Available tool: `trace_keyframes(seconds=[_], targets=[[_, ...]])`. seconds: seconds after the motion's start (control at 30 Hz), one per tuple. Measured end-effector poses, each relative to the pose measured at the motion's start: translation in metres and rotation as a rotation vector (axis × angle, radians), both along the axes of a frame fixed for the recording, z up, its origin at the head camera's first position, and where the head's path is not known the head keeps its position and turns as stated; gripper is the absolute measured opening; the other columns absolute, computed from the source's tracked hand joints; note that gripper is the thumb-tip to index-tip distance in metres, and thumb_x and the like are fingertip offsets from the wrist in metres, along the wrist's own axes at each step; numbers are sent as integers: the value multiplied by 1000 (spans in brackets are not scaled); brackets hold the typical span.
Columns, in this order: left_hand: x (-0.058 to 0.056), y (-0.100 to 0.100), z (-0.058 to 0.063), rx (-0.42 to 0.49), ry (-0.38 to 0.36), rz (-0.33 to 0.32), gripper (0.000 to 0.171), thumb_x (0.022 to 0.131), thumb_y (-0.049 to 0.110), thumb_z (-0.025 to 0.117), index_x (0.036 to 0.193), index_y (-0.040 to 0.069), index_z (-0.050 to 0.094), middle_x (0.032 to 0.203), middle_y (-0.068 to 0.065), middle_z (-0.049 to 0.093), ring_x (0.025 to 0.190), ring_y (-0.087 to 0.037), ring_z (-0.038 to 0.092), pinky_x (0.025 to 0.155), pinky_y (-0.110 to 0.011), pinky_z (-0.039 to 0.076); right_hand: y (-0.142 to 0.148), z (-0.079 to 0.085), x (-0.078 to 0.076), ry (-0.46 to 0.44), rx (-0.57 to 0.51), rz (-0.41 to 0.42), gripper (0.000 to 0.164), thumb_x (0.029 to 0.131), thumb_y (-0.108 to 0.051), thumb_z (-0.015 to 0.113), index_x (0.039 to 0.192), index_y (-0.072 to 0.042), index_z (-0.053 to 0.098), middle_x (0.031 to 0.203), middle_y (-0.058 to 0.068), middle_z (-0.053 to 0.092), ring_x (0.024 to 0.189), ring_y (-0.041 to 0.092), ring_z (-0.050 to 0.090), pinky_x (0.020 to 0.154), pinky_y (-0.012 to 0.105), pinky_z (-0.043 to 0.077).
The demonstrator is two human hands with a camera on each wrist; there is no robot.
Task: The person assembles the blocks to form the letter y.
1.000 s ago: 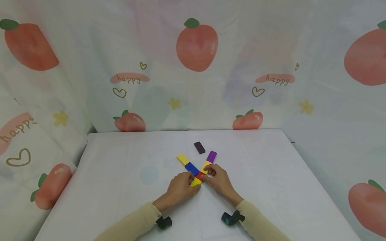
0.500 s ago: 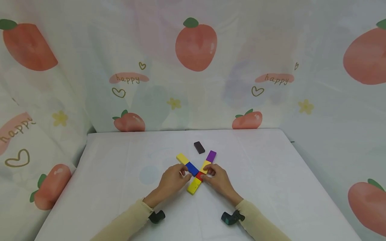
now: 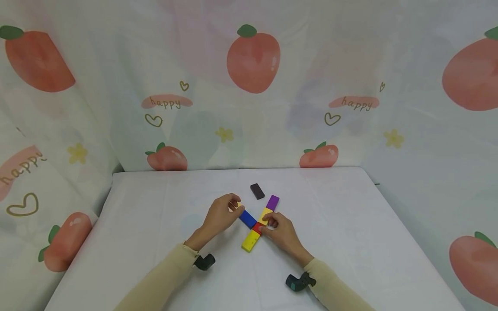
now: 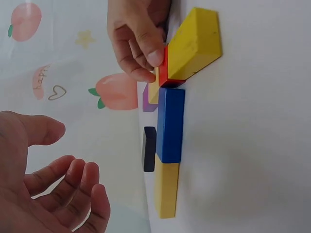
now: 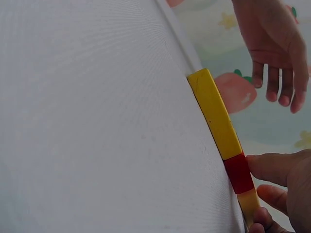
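Wooden blocks lie end to end in a branching figure. My left hand (image 3: 221,211), fingers loosely curved, hovers by the left branch holding nothing; the left wrist view shows it apart from the blue block (image 3: 247,219) and the pale yellow block (image 4: 166,189) beyond. At the junction my right hand (image 3: 282,231) holds the red block (image 3: 257,227) with thumb and bent fingers, which also lie over a second pale yellow block (image 3: 263,214). Past that is a purple block (image 3: 272,202). A bright yellow block (image 3: 250,241) runs toward me from the red one.
A dark block (image 3: 257,191) lies separately behind the figure. The white-covered table (image 3: 155,216) ends at a back edge against a fruit-printed curtain (image 3: 249,129). A black wrist camera (image 3: 205,261) hangs under the left sleeve, another camera (image 3: 300,281) under the right.
My left hand has let go of the bright yellow block and moved away, up and left, to beside the left branch. The right hand and the blocks have stayed in place.
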State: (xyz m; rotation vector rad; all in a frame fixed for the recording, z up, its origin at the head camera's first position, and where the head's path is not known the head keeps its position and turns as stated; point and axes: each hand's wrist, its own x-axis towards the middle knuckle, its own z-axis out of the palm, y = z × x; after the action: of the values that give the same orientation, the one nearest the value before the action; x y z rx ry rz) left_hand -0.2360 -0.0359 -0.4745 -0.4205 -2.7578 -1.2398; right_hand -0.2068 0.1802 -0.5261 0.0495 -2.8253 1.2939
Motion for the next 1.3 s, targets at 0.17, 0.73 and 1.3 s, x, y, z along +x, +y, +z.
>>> trace_keyframes(seconds=[0.17, 0.73, 1.3], targets=[[-12, 8, 1, 23, -22, -1, 31, 91, 28, 69, 115, 9, 64, 100, -5, 67, 91, -17, 62, 79, -30, 56, 0, -1, 0, 5, 3, 3, 24, 82, -21, 79, 103, -15, 69, 87, 0, 56, 84, 15, 49, 74, 25, 42], [-53, 25, -5, 71, -23, -36, 32, 91, 24, 69, 117, 7, 61, 112, -13, 66, 100, -23, 63, 90, -38, 55, 2, -6, 0, 23, -25, 19, 23, 81, -20, 79, 102, -15, 69, 86, -1, 56, 83, 14, 49, 74, 24, 41], [-77, 40, -12, 95, -96, -25, 39, 93, 23, 67, 125, 4, 58, 123, -14, 63, 116, -33, 59, 99, -45, 50, 4, -4, -2, 9, -30, 33, 24, 81, -20, 80, 103, -16, 69, 87, -1, 56, 83, 13, 49, 74, 24, 41]])
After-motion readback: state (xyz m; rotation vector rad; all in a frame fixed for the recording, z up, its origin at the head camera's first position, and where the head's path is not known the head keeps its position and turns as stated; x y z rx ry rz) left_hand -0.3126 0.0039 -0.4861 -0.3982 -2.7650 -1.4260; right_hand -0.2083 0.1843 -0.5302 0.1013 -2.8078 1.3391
